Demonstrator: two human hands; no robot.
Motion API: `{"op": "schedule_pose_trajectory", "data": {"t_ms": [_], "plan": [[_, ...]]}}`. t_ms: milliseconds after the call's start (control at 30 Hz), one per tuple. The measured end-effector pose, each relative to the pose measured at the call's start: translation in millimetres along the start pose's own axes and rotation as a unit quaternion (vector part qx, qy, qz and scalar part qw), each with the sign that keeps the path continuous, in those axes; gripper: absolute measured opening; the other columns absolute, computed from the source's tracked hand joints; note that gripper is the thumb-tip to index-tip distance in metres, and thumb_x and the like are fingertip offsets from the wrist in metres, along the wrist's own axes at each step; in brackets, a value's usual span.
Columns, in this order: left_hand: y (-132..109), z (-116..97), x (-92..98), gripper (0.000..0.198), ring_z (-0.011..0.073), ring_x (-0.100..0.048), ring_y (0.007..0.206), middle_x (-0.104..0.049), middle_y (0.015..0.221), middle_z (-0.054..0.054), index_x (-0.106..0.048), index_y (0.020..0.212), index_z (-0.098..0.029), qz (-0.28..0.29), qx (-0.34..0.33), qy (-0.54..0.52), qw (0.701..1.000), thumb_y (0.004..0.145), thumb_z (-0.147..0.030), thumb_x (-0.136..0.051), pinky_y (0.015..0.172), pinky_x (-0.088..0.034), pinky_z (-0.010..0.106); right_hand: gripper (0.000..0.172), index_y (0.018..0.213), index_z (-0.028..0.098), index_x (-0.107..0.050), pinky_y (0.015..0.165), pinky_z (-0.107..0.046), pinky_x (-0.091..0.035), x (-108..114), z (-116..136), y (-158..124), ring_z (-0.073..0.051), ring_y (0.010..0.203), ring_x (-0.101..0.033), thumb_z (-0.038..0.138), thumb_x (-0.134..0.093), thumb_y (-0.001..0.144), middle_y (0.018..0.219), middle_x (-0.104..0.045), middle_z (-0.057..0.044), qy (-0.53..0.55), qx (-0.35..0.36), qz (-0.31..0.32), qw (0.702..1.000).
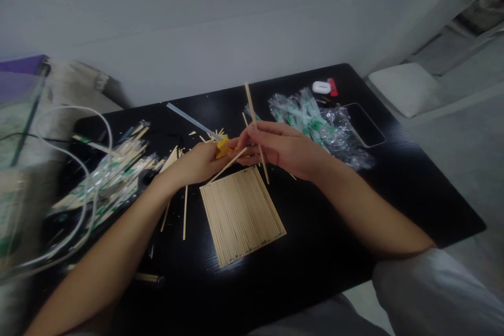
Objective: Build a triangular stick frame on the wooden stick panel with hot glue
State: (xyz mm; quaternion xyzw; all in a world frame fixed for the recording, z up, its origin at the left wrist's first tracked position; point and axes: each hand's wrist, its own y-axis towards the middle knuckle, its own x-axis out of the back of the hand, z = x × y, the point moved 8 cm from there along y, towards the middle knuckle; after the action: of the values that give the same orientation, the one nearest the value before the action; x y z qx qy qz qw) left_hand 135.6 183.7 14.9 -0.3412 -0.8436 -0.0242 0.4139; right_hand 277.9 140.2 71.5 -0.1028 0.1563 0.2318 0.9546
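Observation:
My right hand (pixel 285 148) grips a long wooden stick (pixel 252 107) that points up and away from me. A second stick (pixel 230 164) slants down to the left below it. My left hand (pixel 199 163) holds a small yellow tool (pixel 223 146), its tip beside the sticks. Both hands hover just behind a square panel of wooden sticks laid side by side (pixel 241 213), which lies flat on the black table (pixel 326 241).
Packs of wrapped chopsticks (pixel 106 176) and loose stick pieces lie at the left, by a white cable (pixel 84 168). Crumpled clear wrappers (pixel 315 121), a phone (pixel 364 124) and a small white case (pixel 321 86) sit at the back right. A clear glue stick (pixel 189 119) lies behind my hands.

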Motion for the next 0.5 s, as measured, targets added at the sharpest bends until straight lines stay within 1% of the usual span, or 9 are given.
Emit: {"op": "schedule_pose_trajectory", "data": {"t_ms": [67,133,167,233,300,400,433,500], "plan": [[1,1,-1.0,0.038,0.0170,-0.058,0.060,-0.066,0.067,0.002,-0.071,0.081,-0.022,0.010,0.007,-0.003,1.000,0.091,-0.054,-0.056,0.055,-0.039,0.027,0.027,0.089,0.020,-0.072,0.100,-0.043,-0.062,0,1,0,-0.020,0.099,-0.076,0.041,-0.062,0.103,0.107,-0.076,-0.007,-0.005,0.000,-0.002,1.000],[1,2,-0.3,0.036,0.0168,-0.058,0.059,-0.065,0.065,0.002,-0.068,0.075,-0.021,0.012,0.010,-0.005,1.000,0.090,-0.052,-0.057,0.054,-0.039,0.027,0.027,0.088,0.020,-0.072,0.100,-0.043,-0.062,0,1,0,-0.021,0.098,-0.076,0.040,-0.061,0.103,0.107,-0.076,-0.007,-0.004,-0.002,-0.001,1.000],[2,2,2.2,0.035,0.0167,-0.058,0.060,-0.065,0.065,0.002,-0.068,0.074,-0.021,0.002,0.009,-0.004,1.000,0.089,-0.051,-0.058,0.054,-0.038,0.027,0.027,0.088,0.020,-0.072,0.100,-0.043,-0.062,0,1,0,-0.021,0.099,-0.076,0.039,-0.061,0.104,0.107,-0.076,-0.007,-0.002,-0.005,-0.001,1.000],[2,4,11.3,0.036,0.0162,-0.057,0.058,-0.064,0.063,0.001,-0.066,0.073,-0.020,-0.034,0.019,-0.001,0.999,0.088,-0.052,-0.060,0.052,-0.037,0.026,0.027,0.088,0.020,-0.072,0.101,-0.043,-0.061,-1,1,0,-0.021,0.102,-0.076,0.038,-0.060,0.104,0.104,-0.076,-0.006,0.000,-0.010,-0.001,1.000],[-1,11,22.8,0.039,0.0156,-0.056,0.055,-0.063,0.063,0.001,-0.067,0.078,-0.020,-0.072,0.047,-0.017,0.996,0.088,-0.057,-0.061,0.051,-0.038,0.026,0.027,0.088,0.020,-0.072,0.102,-0.042,-0.060,-1,1,0,-0.022,0.105,-0.075,0.039,-0.061,0.103,0.102,-0.076,-0.006,0.001,-0.016,-0.002,1.000],[-10,26,39.4,0.049,0.0157,-0.057,0.054,-0.066,0.069,0.001,-0.071,0.095,-0.018,-0.104,0.093,-0.064,0.988,0.083,-0.065,-0.066,0.051,-0.042,0.026,0.028,0.088,0.019,-0.072,0.103,-0.042,-0.059,0,-1,0,-0.021,0.108,-0.074,0.040,-0.062,0.103,0.107,-0.076,-0.007,0.007,-0.022,-0.004,1.000],[-14,30,45.7,0.051,0.0161,-0.058,0.055,-0.067,0.071,0.001,-0.071,0.097,-0.017,-0.116,0.100,-0.076,0.985,0.081,-0.066,-0.069,0.052,-0.043,0.026,0.028,0.089,0.019,-0.073,0.103,-0.041,-0.059,0,-1,0,-0.021,0.108,-0.074,0.039,-0.062,0.103,0.110,-0.076,-0.008,0.009,-0.024,-0.004,1.000],[-26,41,59.1,0.053,0.0170,-0.059,0.058,-0.068,0.073,0.002,-0.072,0.094,-0.017,-0.148,0.128,-0.089,0.977,0.078,-0.067,-0.071,0.053,-0.043,0.027,0.027,0.089,0.019,-0.073,0.104,-0.040,-0.059,1,-3,0,-0.020,0.108,-0.073,0.039,-0.061,0.103,0.114,-0.076,-0.008,0.013,-0.025,-0.003,1.000]]}}
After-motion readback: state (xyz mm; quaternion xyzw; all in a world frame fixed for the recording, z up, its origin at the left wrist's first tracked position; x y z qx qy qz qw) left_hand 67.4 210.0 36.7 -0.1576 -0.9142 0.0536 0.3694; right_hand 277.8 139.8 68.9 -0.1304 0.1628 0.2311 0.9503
